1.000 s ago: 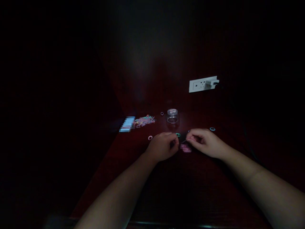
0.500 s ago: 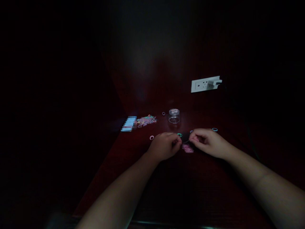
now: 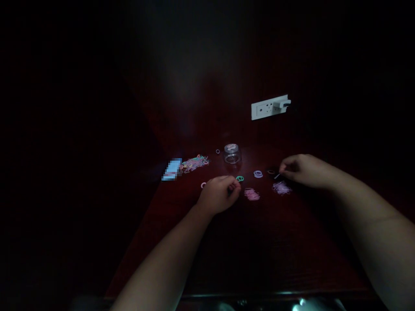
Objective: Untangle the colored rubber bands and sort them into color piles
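Note:
My right hand (image 3: 303, 170) pinches a small pale purple rubber band (image 3: 276, 176) between thumb and fingertips, above a purple pile of rubber bands (image 3: 282, 188). My left hand (image 3: 218, 194) has its fingers curled together in a pinch; whatever may be in them is too small to make out. Just beyond its fingertips lie green bands (image 3: 240, 178), and a pink pile of rubber bands (image 3: 252, 194) sits to its right. Between the hands, farther back, are purple ring bands (image 3: 258, 174). A pale pink band (image 3: 203, 185) shows partly behind my left hand.
A clear lidded jar (image 3: 232, 155) stands toward the wall. To its left are a mixed heap of coloured bands (image 3: 196, 163), a lit phone-like screen (image 3: 172, 169) and a single band (image 3: 218, 151). A wall socket (image 3: 269, 107) holds a plug. The dark red table's front edge (image 3: 201, 295) runs below.
My right hand has moved right, away from my left hand, with the pale band in its fingers. The purple pile and ring bands are now uncovered. The view has shifted slightly.

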Tool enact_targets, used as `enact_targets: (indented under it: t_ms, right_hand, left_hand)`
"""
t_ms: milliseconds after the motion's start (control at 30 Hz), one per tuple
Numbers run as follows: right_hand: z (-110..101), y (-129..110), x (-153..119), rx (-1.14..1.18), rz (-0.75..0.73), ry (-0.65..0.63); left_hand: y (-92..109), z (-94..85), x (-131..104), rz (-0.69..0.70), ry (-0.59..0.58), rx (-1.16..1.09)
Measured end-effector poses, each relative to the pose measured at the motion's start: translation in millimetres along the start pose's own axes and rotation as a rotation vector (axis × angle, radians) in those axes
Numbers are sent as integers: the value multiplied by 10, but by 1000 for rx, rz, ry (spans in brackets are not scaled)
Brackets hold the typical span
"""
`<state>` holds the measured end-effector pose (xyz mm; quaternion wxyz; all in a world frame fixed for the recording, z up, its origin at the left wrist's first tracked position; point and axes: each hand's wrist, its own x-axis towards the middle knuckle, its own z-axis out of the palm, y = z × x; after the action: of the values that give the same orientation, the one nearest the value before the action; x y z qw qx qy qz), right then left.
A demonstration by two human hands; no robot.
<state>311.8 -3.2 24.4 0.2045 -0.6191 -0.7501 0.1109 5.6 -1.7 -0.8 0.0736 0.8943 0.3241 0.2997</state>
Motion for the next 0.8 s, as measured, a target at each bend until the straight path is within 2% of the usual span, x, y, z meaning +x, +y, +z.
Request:
enact_targets:
  t_ms: [333, 800]
  right_hand:
    - [20, 30, 20, 4, 66, -146]
    - [64, 64, 20, 19, 24, -154]
  left_hand:
    - [-31, 8, 3, -5, -1, 1]
    - [-55, 6, 0, 5, -6, 10]
